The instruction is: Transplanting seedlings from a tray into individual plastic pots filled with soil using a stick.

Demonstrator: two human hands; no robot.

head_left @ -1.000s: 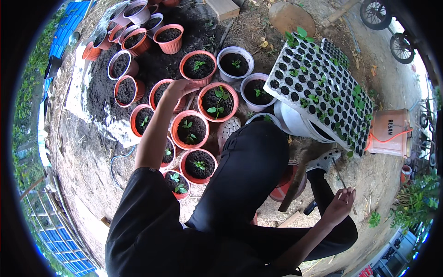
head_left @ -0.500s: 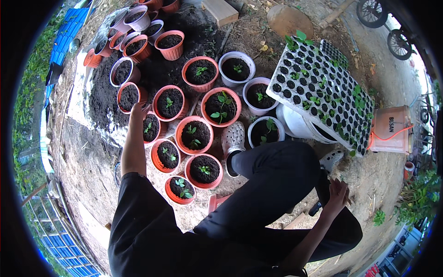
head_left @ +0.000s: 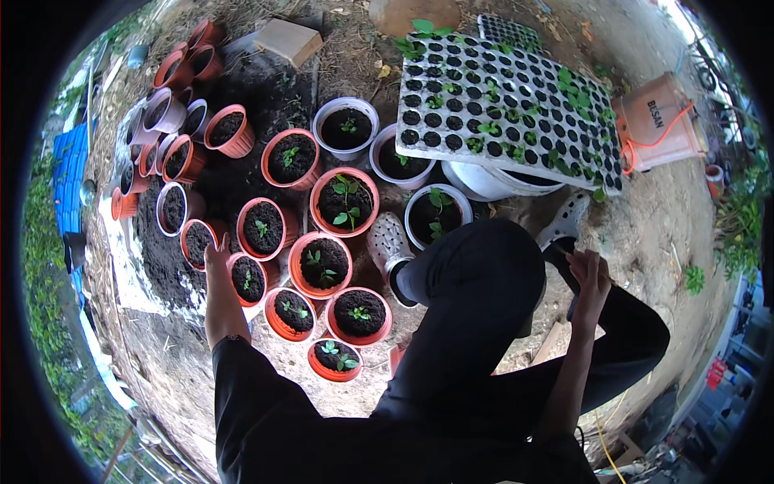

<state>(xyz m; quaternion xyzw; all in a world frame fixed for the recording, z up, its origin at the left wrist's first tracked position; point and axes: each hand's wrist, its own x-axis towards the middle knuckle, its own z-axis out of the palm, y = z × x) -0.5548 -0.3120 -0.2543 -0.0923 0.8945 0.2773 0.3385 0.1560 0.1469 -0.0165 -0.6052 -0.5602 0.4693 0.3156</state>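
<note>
My left hand [head_left: 215, 256] reaches to an orange plastic plant pot [head_left: 197, 244] of dark soil, its fingers closed at the near rim. No seedling shows in that pot, though the hand hides part of it. Close by on the right stand orange pots with small green seedlings, among them one pot [head_left: 267, 228] beside it and another [head_left: 247, 280] just nearer. Over my bent right leg, near a light clog [head_left: 568, 216], my right hand [head_left: 592, 276] is raised with its fingers curled together. Whatever they may hold is too small to make out.
A white seedling tray [head_left: 504, 109] with many cells rests tilted on a white bucket [head_left: 476, 182] at the far right. An orange bucket [head_left: 657, 121] stands beyond it. Soil-filled pots [head_left: 230, 131] cluster at the far left, next to a soil heap [head_left: 161, 258]. A wooden block [head_left: 289, 42] lies behind.
The whole view has turned and shifted, so the tray and pots sit farther left in it. My left hand stays at the same pot; the right hand's fingers are more curled.
</note>
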